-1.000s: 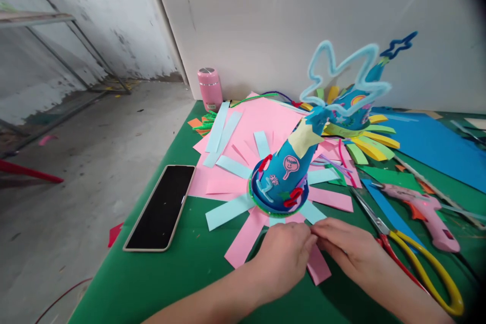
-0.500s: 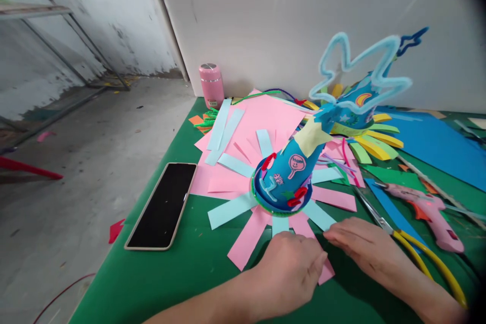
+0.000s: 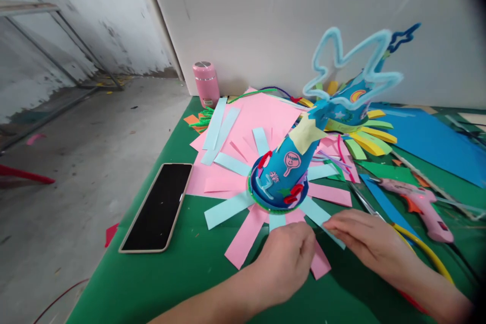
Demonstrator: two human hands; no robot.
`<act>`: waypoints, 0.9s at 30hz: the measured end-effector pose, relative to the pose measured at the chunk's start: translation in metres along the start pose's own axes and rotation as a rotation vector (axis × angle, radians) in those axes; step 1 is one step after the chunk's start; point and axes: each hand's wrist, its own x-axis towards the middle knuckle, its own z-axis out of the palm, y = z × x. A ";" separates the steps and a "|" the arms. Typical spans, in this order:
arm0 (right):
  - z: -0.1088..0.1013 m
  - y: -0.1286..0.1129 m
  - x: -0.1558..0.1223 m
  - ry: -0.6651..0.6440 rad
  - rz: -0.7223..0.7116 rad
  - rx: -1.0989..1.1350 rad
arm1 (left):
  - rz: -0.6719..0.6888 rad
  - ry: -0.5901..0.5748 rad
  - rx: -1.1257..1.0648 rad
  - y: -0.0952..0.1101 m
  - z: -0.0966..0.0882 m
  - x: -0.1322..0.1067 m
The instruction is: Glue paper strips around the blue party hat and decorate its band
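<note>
A blue paper cone hat [image 3: 283, 172] with stickers and a pale yellow star stands on the green table [image 3: 170, 278], ringed by pink and light blue paper strips. My left hand [image 3: 284, 258] rests curled on a pink strip [image 3: 317, 263] at the hat's near side. My right hand [image 3: 364, 240] lies beside it, fingertips pinching the end of a light blue strip [image 3: 321, 215]. A second blue cone hat [image 3: 351, 106] with a light blue pipe-cleaner star stands behind.
A black phone [image 3: 157, 207] lies at the left near the table edge. Yellow-handled scissors [image 3: 417, 250] and a pink glue gun [image 3: 417, 207] lie to the right. A pink bottle [image 3: 206, 83] stands by the white wall. Coloured paper sheets cover the back.
My hands have parted slightly. The right hand shifted from the pink strip to the end of the light blue strip; the left stays on the pink one. The view drifted a little.
</note>
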 end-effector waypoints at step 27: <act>-0.035 0.047 -0.068 0.479 0.984 -0.425 | -0.105 0.087 -0.252 -0.012 0.006 0.002</act>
